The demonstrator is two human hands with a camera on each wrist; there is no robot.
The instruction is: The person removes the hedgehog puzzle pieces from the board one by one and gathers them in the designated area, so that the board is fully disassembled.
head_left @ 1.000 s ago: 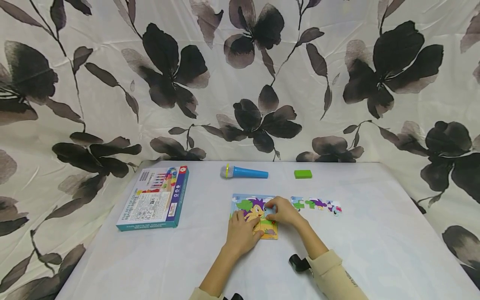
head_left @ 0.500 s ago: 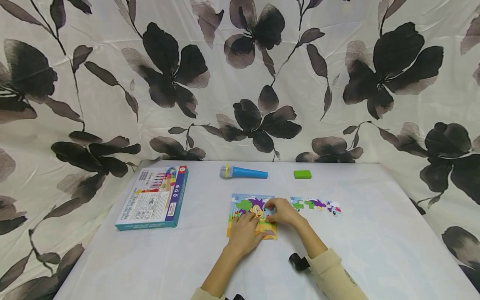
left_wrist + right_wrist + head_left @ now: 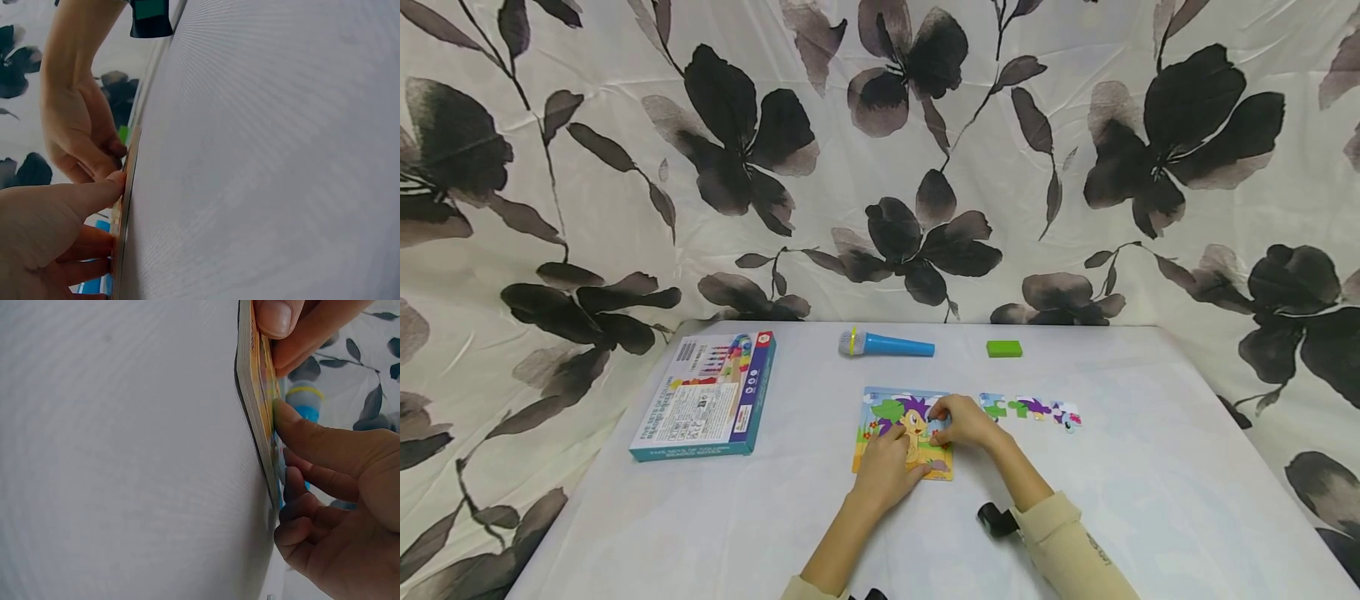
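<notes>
A colourful jigsaw board [image 3: 880, 391] with a purple-haired cartoon character lies flat on the white table. My left hand [image 3: 882, 471] rests on its lower left part, fingers extended over the picture and thumb near the bottom edge. At the board's right side, my right hand [image 3: 967, 422] pinches a small bluish puzzle piece [image 3: 937, 426] against the picture. The right wrist view shows the right thumb [image 3: 312, 434] on the board's surface, with the other fingers curled beside it. Several loose puzzle pieces [image 3: 1036, 407] lie in a row just right of the board.
A flat blue-and-white box [image 3: 700, 400] lies at the left of the table [image 3: 700, 525]. Behind the board are a blue toy microphone [image 3: 895, 344] and a green block [image 3: 1004, 349]. A floral cloth [image 3: 820, 275] hangs along the back edge.
My left hand has shifted slightly across the board, its fingers drawing down and uncovering more of the character. The right hand stays almost still at the board's right side.
</notes>
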